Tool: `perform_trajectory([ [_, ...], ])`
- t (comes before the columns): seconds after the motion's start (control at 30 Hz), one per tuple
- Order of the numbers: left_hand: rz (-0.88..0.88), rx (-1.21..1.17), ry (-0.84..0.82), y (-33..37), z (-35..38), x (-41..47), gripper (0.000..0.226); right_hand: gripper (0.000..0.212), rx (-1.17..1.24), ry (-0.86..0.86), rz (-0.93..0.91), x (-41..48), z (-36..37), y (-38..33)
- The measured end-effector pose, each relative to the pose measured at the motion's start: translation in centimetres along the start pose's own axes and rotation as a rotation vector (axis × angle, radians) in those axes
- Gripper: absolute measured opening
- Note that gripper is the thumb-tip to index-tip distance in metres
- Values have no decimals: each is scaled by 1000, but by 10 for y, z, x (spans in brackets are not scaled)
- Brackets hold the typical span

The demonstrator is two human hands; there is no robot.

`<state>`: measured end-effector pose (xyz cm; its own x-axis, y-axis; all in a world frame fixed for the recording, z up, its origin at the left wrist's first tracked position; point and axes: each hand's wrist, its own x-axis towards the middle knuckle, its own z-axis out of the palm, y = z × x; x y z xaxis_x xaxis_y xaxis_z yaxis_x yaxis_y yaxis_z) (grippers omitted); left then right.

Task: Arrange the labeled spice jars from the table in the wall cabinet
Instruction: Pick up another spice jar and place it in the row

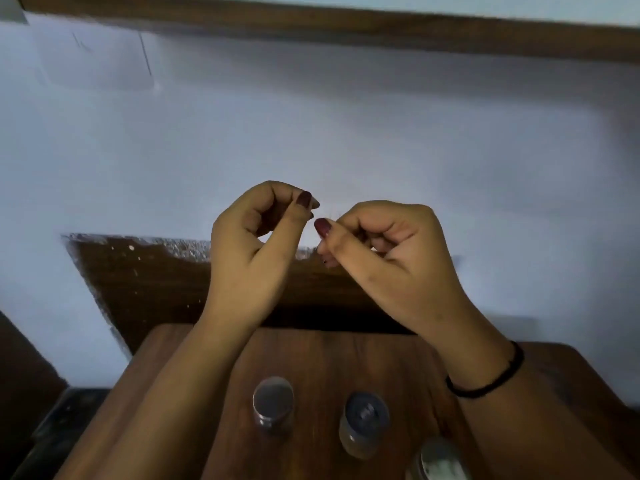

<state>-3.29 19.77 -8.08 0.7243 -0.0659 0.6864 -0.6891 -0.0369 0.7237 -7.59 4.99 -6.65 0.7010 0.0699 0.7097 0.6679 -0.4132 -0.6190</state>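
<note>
Three small clear spice jars with silver lids stand on the wooden table [322, 358]: one in the middle [273, 405], one to its right [363, 422], and a third [440, 459] cut off by the bottom edge. Their labels cannot be read. My left hand [256, 244] and my right hand [388, 251] are raised side by side in front of the wall, well above the jars. Both have the fingers curled in, thumb against fingertips, and I see nothing held in either. A black band circles my right wrist.
A pale wall [346, 133] fills the view behind the table. A dark wooden edge [311, 22] runs across the top of the frame. A dark brown patch [149, 282] marks the wall just behind the table. A dark ledge [62, 420] lies at lower left.
</note>
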Motion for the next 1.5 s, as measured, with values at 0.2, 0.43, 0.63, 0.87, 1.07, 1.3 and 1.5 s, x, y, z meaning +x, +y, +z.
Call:
perform_trajectory([
  [0.2, -70, -81, -141, -20, 14, -46, 19, 25, 59, 26, 73, -43, -5, 13],
  [0.43, -208, -148, -180, -39, 27, -101, 19, 26, 37, 31, 189, -92, -4, 29],
  [0.63, -298, -177, -309, -63, 35, -150, 17, 18, -28, 0, 258, -139, -5, 41],
  [0.87, -446, -162, -443, -81, 48, -197, 22, 30, -68, -39, 326, -190, 0, 58],
  [1.07, -563, -159, -537, -95, 61, -245, 20, 29, -10, 2, 457, -242, 8, 71],
  [1.3, -599, -103, -600, -109, 70, -273, 33, 16, -5, 36, 515, -271, 9, 75],
  [1.5, -636, 164, -831, -115, 69, -294, 32, 13, -181, -167, 691, -302, 2, 94],
])
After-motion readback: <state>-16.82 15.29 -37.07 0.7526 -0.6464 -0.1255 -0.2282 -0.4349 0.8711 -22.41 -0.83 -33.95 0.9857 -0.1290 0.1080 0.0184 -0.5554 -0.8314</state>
